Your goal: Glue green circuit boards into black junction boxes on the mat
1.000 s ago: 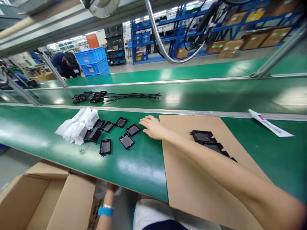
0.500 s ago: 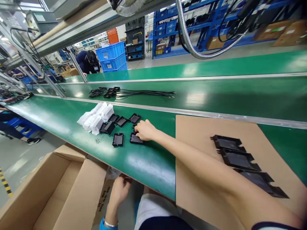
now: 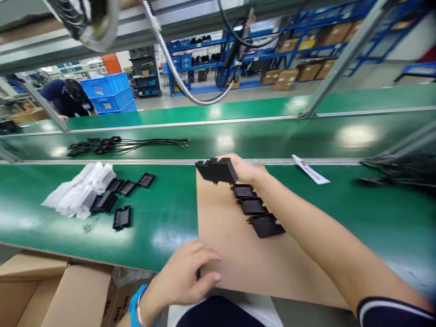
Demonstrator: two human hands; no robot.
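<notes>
My right hand [image 3: 245,171] is closed on a stack of black plastic frames [image 3: 216,170], held just above the far left corner of a brown cardboard sheet [image 3: 231,254]. A row of three black trays [image 3: 258,206] lies on the sheet just beneath my right forearm. My left hand [image 3: 185,274] rests on the sheet's near left corner with fingers curled over its edge. More black frames [image 3: 121,218] lie loose on the green bench [image 3: 163,222] at the left, beside a pile of white bags [image 3: 79,190].
An open cardboard box [image 3: 51,295] stands below the bench's near edge at the left. Black cables [image 3: 112,145] lie on the middle conveyor belt. A white tube [image 3: 309,169] lies to the right of the sheet. Another person [image 3: 64,97] bends over at the far left.
My right hand has picked up black frames from the loose group and carried them right to the cardboard sheet. My left hand has risen from under the bench to the sheet's near corner.
</notes>
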